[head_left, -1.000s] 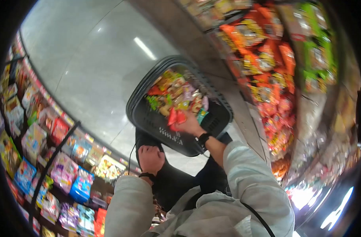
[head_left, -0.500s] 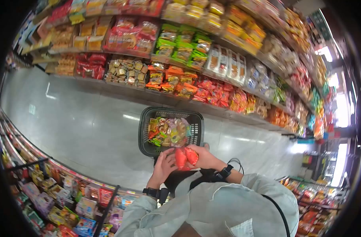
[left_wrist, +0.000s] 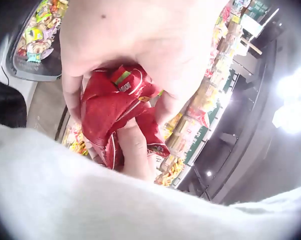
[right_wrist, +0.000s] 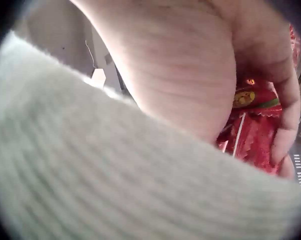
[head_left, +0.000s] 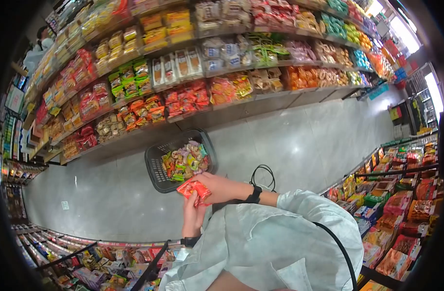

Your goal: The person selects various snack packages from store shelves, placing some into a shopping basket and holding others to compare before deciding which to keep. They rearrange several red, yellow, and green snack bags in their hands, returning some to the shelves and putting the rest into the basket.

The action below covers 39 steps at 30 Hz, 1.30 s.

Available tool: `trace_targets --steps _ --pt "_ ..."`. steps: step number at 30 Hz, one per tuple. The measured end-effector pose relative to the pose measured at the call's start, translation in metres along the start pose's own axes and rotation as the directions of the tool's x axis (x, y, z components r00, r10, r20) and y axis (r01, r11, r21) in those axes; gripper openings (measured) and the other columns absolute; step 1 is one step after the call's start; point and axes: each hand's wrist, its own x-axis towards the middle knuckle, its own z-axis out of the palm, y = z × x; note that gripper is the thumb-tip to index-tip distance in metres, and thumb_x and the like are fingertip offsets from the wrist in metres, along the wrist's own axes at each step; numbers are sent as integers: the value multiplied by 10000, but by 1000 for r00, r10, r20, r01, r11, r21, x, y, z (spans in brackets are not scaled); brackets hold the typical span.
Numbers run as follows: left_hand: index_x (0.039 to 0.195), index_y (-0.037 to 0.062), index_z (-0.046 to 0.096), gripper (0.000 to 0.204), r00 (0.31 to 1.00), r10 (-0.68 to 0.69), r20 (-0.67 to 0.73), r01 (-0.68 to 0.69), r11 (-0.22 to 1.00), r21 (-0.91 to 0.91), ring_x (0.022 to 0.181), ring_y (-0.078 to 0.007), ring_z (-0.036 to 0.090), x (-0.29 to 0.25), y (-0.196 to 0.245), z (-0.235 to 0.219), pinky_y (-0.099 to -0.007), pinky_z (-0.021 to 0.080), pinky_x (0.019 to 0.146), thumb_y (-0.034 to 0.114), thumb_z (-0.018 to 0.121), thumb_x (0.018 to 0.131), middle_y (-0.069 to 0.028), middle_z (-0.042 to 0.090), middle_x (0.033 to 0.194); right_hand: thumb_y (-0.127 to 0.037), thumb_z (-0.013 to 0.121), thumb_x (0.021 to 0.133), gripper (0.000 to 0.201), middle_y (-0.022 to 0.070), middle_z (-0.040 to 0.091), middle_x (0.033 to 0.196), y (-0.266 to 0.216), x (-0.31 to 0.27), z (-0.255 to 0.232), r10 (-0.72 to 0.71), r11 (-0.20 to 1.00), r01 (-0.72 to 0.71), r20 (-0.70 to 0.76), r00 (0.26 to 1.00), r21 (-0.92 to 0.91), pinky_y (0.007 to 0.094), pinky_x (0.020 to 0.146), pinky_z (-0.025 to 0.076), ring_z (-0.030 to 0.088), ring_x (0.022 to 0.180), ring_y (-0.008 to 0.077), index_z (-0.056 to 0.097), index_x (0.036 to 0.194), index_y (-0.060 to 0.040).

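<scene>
Between the person's hands, in front of the pale garment (head_left: 280,233), is some crinkled red packaging (head_left: 192,188). The right hand (head_left: 221,187) curls its fingers around it; the left hand (head_left: 193,216) pinches it, thumb laid on its surface. Just beyond, a dark basket (head_left: 159,169) holding a heap of colourful wrapped snacks (head_left: 183,162) stands on the grey floor (head_left: 110,203). Farther out, bagged goods (head_left: 188,98) fill tiered shelves.

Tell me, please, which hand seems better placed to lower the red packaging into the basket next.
Probably the right hand: in the head view it grips the red packaging and appears nearer the basket, while the left hand holds it from farther back.
</scene>
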Motion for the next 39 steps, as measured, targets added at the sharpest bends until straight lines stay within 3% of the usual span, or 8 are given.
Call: trace_targets --steps 4,7,9,16,23,25,31,39 --pt "1437 93 412 451 996 -73 -59 72 997 -20 1242 -244 573 -4 -53 29 -440 492 1035 175 557 1019 -101 552 1379 -217 807 770 768 210 521 1282 -8 -64 -32 94 995 -92 -39 995 43 443 1033 452 489 1239 414 420 1426 -117" --pt "1395 79 450 424 988 -126 -84 125 992 -25 1196 -236 602 0 -62 49 -429 500 1024 157 579 998 -94 598 1316 -233 821 759 849 229 439 1350 -12 -87 -48 194 979 -191 -43 980 68 430 1071 431 469 1263 423 369 1466 -103" --pt "1384 70 463 419 990 -111 -87 111 994 -8 1193 -234 604 5 -64 54 -422 502 1018 144 581 989 -95 606 1306 -243 831 749 865 227 439 1347 -11 -93 -55 134 988 -125 -102 986 89 431 1083 420 453 1279 420 369 1463 -86" --pt "1343 41 512 395 989 -137 -58 140 989 52 1147 -241 636 44 -44 64 -417 514 998 148 589 971 -109 631 1278 -289 844 742 877 222 403 1413 2 -80 -89 -11 999 22 -209 978 48 435 1081 430 460 1303 411 385 1457 -73" --pt "1333 45 522 405 984 -162 72 153 982 113 1125 -207 642 93 -34 104 -386 545 950 137 646 958 -84 638 1251 -203 850 767 773 202 471 1387 14 -70 -138 145 989 -129 -307 941 73 409 1098 406 465 1300 382 451 1409 -43" --pt "1329 45 524 401 988 -144 63 135 981 136 1122 -200 641 101 -32 107 -388 547 946 127 650 956 -78 636 1251 -131 845 752 747 193 474 1380 14 -59 -145 208 977 -181 -355 911 109 395 1085 417 475 1292 371 472 1395 -57" --pt "1299 30 547 373 994 -105 9 101 977 189 1038 -191 673 116 -26 111 -357 574 873 70 654 944 -82 656 1196 -129 850 739 761 179 478 1370 25 -39 -162 170 985 -173 -357 919 26 387 1057 432 489 1269 351 473 1398 -79" --pt "1253 9 584 340 989 -72 -128 104 958 266 987 -199 694 168 -34 136 -344 592 813 39 663 924 -94 680 1129 -109 833 773 778 146 411 1400 74 -26 -212 248 967 -214 -330 911 137 384 971 529 518 1231 291 427 1437 -101"
